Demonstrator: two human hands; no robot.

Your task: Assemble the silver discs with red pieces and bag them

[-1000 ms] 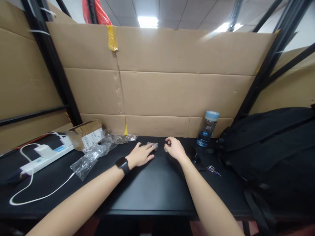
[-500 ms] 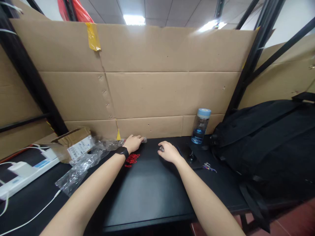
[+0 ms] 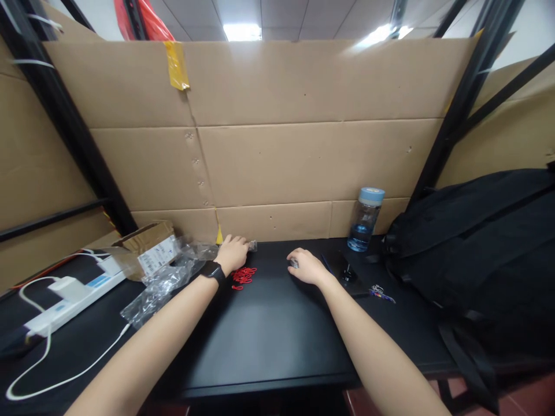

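My left hand [image 3: 233,253], with a black watch on its wrist, is at the back of the black desk. Its bent fingers are closed on a small clear plastic bag [image 3: 252,246], mostly hidden under them. Close to that wrist lies a small heap of red cords [image 3: 244,276]. Over the middle of the desk, my right hand [image 3: 307,267] is curled around a small shiny, clear or silvery thing [image 3: 295,263]. The fingers cover most of it, so its kind cannot be made out.
Crumpled clear plastic [image 3: 158,292], an open cardboard box [image 3: 156,254] and a white power strip [image 3: 73,306] with cables lie left. A dark flat object [image 3: 349,277], keys [image 3: 381,293], a water bottle [image 3: 365,222] and a black backpack [image 3: 477,260] are right. Cardboard [image 3: 277,167] walls the back.
My left hand has moved left and back with the plastic bag, and the red cords have come into view beside it. My right hand stays near its place, curled on the small thing.
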